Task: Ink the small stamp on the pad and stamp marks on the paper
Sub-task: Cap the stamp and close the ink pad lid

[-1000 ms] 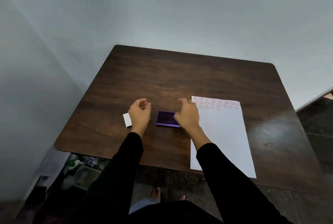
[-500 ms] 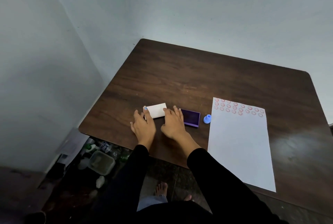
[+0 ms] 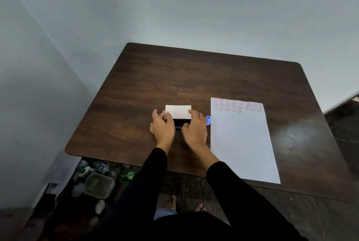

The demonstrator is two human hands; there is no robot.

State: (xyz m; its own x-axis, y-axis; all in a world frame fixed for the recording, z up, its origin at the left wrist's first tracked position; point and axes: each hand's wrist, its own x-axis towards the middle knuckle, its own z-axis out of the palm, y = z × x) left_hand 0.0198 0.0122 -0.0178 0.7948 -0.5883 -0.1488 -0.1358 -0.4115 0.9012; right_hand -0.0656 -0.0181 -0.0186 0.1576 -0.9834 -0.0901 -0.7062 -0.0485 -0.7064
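A small blue stamp (image 3: 208, 120) lies on the table just left of the white paper (image 3: 242, 143), and neither hand touches it. Rows of red smiley marks (image 3: 237, 105) run across the paper's top edge. The dark purple ink pad (image 3: 179, 123) sits between my hands, mostly covered. A white lid (image 3: 178, 112) is tilted over the pad's far side. My left hand (image 3: 162, 128) pinches the lid's left edge and my right hand (image 3: 194, 130) grips its right edge, thumb near the pad's front.
The dark wooden table (image 3: 194, 77) stands in a corner of grey walls. Bottles and a plastic container (image 3: 99, 184) lie on the floor under its left front corner. My bare feet show below the front edge.
The white lid moved from the table left of the pad to over the pad, carried by both hands. The blue stamp was set down beside the paper.
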